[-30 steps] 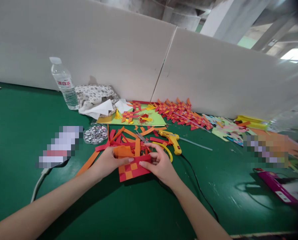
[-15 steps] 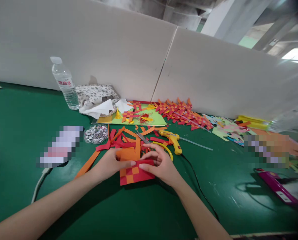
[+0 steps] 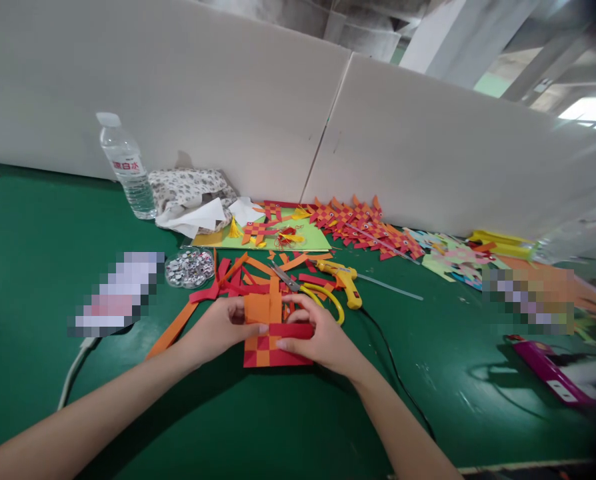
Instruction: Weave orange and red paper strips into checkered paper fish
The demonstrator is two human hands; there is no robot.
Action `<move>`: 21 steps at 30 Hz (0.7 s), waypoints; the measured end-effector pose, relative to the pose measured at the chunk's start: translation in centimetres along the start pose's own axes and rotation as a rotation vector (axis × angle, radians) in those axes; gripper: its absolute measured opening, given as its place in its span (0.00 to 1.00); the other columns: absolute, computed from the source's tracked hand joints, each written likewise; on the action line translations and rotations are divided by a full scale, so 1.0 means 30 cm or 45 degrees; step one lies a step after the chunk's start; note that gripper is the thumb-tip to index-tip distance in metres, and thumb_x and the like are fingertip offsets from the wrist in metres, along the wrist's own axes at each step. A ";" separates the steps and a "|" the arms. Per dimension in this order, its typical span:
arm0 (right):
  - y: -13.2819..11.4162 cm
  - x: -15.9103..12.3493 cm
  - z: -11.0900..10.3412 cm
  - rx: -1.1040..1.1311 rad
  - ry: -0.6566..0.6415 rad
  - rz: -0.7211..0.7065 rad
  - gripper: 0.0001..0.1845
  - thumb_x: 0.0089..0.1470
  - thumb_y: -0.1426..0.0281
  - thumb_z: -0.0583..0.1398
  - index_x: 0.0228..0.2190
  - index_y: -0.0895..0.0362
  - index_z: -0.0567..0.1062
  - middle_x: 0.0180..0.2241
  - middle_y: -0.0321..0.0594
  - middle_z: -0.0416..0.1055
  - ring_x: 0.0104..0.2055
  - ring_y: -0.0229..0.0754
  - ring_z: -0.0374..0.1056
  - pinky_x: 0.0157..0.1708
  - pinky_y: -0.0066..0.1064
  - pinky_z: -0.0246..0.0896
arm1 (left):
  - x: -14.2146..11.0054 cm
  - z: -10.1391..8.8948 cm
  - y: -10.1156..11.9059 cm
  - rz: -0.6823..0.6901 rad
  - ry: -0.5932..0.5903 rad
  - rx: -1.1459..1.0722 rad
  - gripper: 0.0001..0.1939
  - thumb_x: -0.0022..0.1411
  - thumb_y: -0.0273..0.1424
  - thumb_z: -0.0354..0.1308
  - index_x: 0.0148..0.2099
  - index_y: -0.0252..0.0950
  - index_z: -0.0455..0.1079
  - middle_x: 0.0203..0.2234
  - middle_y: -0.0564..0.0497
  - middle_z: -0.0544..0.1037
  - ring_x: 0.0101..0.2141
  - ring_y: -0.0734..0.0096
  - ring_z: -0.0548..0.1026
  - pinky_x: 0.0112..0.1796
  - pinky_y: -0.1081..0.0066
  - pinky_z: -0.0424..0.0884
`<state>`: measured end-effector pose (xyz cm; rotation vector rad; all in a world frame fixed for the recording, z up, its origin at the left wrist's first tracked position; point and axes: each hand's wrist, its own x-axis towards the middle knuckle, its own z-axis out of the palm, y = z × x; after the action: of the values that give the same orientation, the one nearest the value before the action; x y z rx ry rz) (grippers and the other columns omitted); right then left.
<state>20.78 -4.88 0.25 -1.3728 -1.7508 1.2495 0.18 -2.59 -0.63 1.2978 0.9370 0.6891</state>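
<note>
Both hands hold a piece of woven paper (image 3: pixel 263 357) just above the green table, with red and orange strips crossing in a checkered pattern. My left hand (image 3: pixel 228 328) pinches its left side, the thumb lying on the orange part near the middle. On the right edge, my right hand (image 3: pixel 315 330) grips a red strip between thumb and fingers. Orange strips stand up at the top of the weave. Behind the hands lie loose red and orange paper scraps (image 3: pixel 231 275), scissors (image 3: pixel 331 303) with yellow handles and a yellow glue gun (image 3: pixel 347 280).
A dish of googly eyes (image 3: pixel 189 268), a blurred-out phone (image 3: pixel 121 290) and a water bottle (image 3: pixel 128 167) stand left. Woven paper fish (image 3: pixel 363 223) are piled along the partition (image 3: pixel 178 87). A purple power strip (image 3: pixel 553 373) lies right; the glue gun's black cord (image 3: pixel 395 363) runs toward the front.
The woven paper has turned slightly and sits more level. My right fingers have shifted along the red strip, which shows more of its length. The whole view has moved a little.
</note>
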 end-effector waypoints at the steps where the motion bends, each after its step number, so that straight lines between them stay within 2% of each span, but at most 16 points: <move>1: 0.001 0.001 0.001 0.007 0.011 0.007 0.32 0.41 0.67 0.67 0.48 0.50 0.64 0.29 0.33 0.70 0.32 0.38 0.69 0.34 0.30 0.63 | 0.000 0.000 0.000 -0.005 0.013 0.002 0.14 0.47 0.37 0.64 0.38 0.39 0.75 0.36 0.51 0.81 0.38 0.60 0.77 0.40 0.67 0.73; 4: 0.006 0.005 0.007 0.064 0.060 -0.003 0.30 0.43 0.68 0.66 0.48 0.50 0.64 0.29 0.33 0.70 0.28 0.36 0.67 0.28 0.27 0.61 | 0.000 0.002 0.004 -0.007 0.044 -0.037 0.18 0.46 0.36 0.65 0.42 0.39 0.73 0.39 0.51 0.80 0.40 0.61 0.77 0.41 0.67 0.72; 7: 0.007 0.008 0.017 0.099 0.085 -0.036 0.30 0.43 0.68 0.66 0.48 0.50 0.63 0.28 0.32 0.69 0.28 0.35 0.67 0.28 0.26 0.60 | -0.001 0.008 0.004 -0.021 0.027 -0.104 0.23 0.45 0.35 0.66 0.45 0.39 0.71 0.41 0.50 0.79 0.42 0.62 0.77 0.42 0.67 0.72; 11: 0.000 0.007 0.023 0.099 0.094 -0.038 0.33 0.41 0.67 0.67 0.49 0.50 0.63 0.29 0.33 0.71 0.32 0.38 0.70 0.33 0.30 0.64 | 0.000 0.008 -0.006 -0.048 0.008 -0.136 0.19 0.45 0.36 0.66 0.42 0.38 0.73 0.37 0.50 0.80 0.39 0.60 0.78 0.40 0.66 0.73; 15: -0.007 0.005 0.006 0.272 0.014 0.067 0.38 0.38 0.66 0.69 0.50 0.50 0.60 0.34 0.37 0.72 0.37 0.42 0.72 0.37 0.35 0.68 | 0.005 -0.004 -0.005 -0.032 0.123 -0.103 0.20 0.45 0.38 0.66 0.42 0.38 0.73 0.36 0.51 0.81 0.38 0.60 0.78 0.38 0.67 0.74; 17: -0.003 0.005 -0.006 0.338 -0.031 0.097 0.39 0.38 0.67 0.69 0.51 0.51 0.59 0.34 0.37 0.74 0.36 0.42 0.73 0.38 0.37 0.69 | 0.007 -0.009 0.000 -0.041 0.167 -0.078 0.19 0.45 0.37 0.67 0.41 0.37 0.73 0.35 0.50 0.81 0.37 0.60 0.78 0.37 0.67 0.74; 21: 0.013 0.010 -0.020 0.359 -0.001 0.101 0.40 0.37 0.67 0.69 0.51 0.51 0.60 0.28 0.34 0.73 0.29 0.41 0.73 0.33 0.35 0.69 | 0.007 -0.015 0.009 -0.062 0.177 -0.065 0.18 0.44 0.36 0.68 0.39 0.37 0.74 0.34 0.50 0.81 0.36 0.61 0.78 0.36 0.68 0.74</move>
<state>21.37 -4.38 0.09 -1.2856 -1.4654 1.4768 -0.10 -2.14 -0.42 1.1899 1.0535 0.7675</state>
